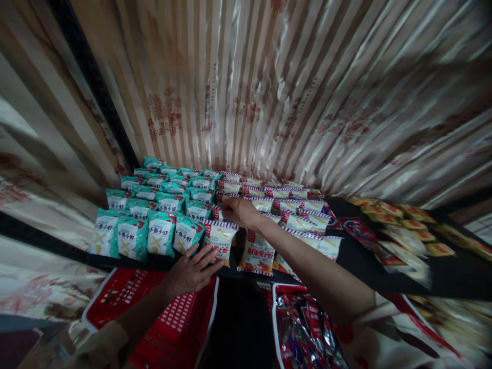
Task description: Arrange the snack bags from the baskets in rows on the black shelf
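My left hand point(194, 271) is open, its fingers spread against the lower front of a white snack bag point(220, 237) with a striped top edge. That bag stands upright at the front of the shelf. Just behind it, my right hand point(239, 211) reaches over the row with curled fingers, closed on another white snack bag point(217, 213) that is mostly hidden. To the left stand several rows of teal snack bags point(160, 234). More white striped bags point(257, 253) stand to the right, with a gap beside the front bag.
Below the dark shelf point(453, 274) sit a red basket point(154, 302) on the left and another basket point(274, 318) filled with shiny red packets point(307, 323). Flat yellow packs point(415, 224) lie farther right. Striped plastic sheeting point(246, 92) hangs behind, beside a dark post point(96, 77).
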{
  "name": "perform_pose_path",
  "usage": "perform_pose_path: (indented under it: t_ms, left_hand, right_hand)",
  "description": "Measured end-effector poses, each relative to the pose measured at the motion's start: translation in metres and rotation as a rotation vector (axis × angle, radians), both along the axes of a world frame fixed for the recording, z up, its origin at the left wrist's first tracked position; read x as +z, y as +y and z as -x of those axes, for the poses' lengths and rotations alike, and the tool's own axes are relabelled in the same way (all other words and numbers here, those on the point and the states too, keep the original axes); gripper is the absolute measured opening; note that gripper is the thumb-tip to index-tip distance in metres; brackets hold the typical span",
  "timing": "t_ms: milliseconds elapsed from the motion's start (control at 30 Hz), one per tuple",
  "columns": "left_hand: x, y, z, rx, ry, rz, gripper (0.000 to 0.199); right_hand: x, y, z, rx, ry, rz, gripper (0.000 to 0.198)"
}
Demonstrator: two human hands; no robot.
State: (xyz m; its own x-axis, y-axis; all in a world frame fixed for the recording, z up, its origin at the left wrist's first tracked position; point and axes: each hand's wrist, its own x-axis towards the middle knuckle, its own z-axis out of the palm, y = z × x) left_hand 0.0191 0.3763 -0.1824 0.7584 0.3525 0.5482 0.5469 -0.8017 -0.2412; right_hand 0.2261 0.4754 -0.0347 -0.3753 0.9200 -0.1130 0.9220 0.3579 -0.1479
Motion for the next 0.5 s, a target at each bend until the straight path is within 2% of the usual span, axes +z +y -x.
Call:
perform_pose_path:
  t_ms: [233, 400, 500]
  left_hand:
    - [0.003, 0.0, -0.002, 0.02, -0.002, 0.001, 0.051]
    - [0.001, 0.0, -0.004, 0.026, -0.03, 0.0, 0.05]
    - [-0.001, 0.0, -0.004, 0.024, -0.021, -0.005, 0.052]
  right_hand:
    - [-0.001, 0.003, -0.009, 0.002, 0.086, -0.03, 0.024]
    - [0.005, 0.018, -0.011, -0.15, 0.016, -0.19, 0.029]
    - [0.008, 0.032, -0.008, -0.231, -0.101, -0.122, 0.029]
